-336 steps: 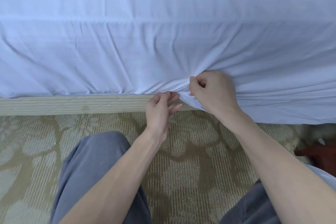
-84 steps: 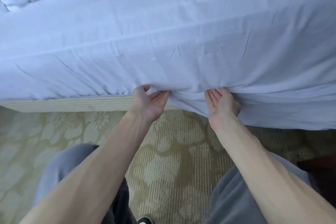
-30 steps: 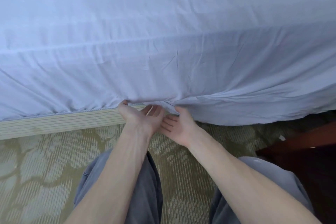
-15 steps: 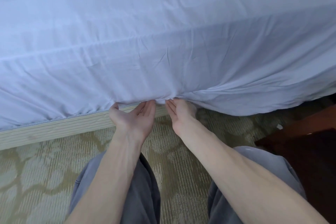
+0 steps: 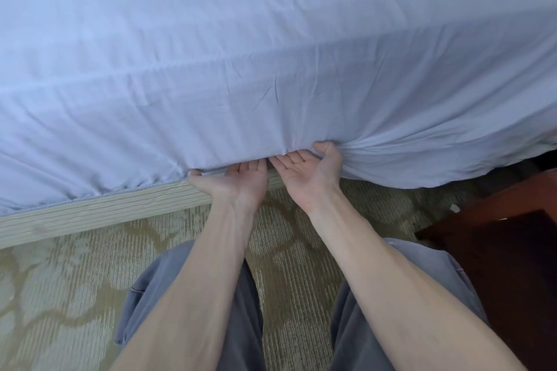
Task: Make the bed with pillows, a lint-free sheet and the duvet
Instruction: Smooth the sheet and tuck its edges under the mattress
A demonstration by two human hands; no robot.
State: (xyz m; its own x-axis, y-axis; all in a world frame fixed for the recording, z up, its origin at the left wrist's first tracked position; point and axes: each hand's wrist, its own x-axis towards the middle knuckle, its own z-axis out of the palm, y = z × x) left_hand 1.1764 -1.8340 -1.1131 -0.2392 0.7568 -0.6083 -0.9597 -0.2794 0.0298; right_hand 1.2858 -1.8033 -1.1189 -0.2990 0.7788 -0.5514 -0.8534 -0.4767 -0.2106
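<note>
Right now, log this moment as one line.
step: tuck sheet | left hand: palm up, fingers under sheet edge | right hand: same, beside it | sheet right of hands: hanging loose

One head cam, wide-angle, worn on my head. Faces forward and steeply down along my forearms [image 5: 211, 265]. Close in: sheet [image 5: 271, 69] fills the upper half, left hand [image 5: 238, 184] and right hand [image 5: 307, 175] sit mid-frame at its lower edge, carpet [image 5: 60, 295] and my knees [image 5: 180, 310] below.
</note>
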